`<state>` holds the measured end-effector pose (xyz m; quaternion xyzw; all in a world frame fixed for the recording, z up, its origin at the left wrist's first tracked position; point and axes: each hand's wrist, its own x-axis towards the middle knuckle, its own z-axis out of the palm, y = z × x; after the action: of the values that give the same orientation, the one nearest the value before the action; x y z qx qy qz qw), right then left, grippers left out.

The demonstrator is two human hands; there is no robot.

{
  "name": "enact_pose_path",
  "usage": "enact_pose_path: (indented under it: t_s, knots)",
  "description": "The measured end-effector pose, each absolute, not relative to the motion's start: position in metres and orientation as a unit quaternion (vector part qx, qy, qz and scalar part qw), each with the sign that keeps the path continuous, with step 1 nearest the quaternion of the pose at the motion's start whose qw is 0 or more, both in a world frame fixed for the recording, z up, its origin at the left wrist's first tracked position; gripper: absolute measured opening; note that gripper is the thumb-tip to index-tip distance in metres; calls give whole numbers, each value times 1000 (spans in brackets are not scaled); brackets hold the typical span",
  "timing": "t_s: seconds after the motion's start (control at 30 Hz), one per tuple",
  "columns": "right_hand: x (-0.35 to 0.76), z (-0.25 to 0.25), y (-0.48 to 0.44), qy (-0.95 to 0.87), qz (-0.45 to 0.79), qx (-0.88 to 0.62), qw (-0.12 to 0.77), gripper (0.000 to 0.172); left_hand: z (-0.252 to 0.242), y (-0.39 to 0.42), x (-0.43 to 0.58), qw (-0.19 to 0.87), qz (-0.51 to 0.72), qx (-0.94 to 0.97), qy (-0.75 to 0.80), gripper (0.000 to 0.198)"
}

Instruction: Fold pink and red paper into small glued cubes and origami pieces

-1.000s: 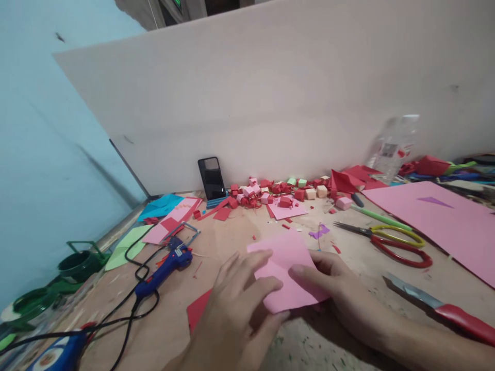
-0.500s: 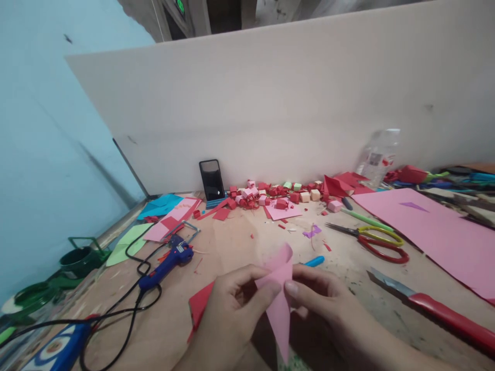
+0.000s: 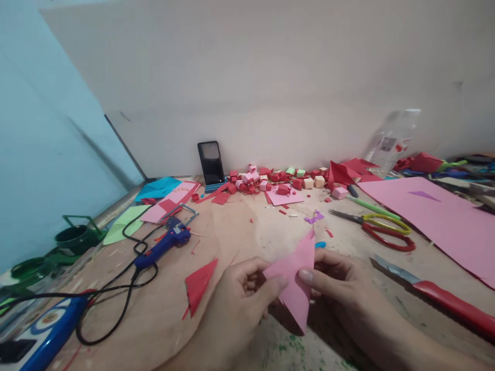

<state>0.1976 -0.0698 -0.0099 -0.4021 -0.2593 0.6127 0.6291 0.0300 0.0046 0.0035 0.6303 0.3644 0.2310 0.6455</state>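
Between my two hands is a folded piece of pink paper, held up over the near part of the table. My left hand pinches its left side, thumb in front and fingers behind. On the right edge, my right hand grips the paper the same way, its thumb on the front face. The fingertips behind the sheet are partly hidden. A red folded paper piece lies left of my left hand. Just beyond my right hand, the tip of a blue object shows.
Scissors and a red-handled knife lie to the right, near a large pink sheet. A blue glue gun with a black cord is at the left. Small paper cubes, a phone and a plastic bottle stand at the back.
The pink paper has turned and now shows a wider face, its lower tip shifted right. Both hands moved slightly right. The view has tilted down, uncovering more of the red paper piece.
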Motion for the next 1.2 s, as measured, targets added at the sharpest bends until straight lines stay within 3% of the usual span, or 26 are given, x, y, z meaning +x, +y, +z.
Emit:
enact_pose_path:
  t_s: [0.37,0.93,1.2]
  knots:
    - [192,-12,-68,-300,670,-313,603,23,8,-1,33,636,249,626,376,27]
    - [196,-13,-68,-319,595,-407,615,22,6,-1,29,611,253,658,361,32]
    - [200,-4,-66,-327,546,-488,597,33,8,-4,29,548,240,710,371,39]
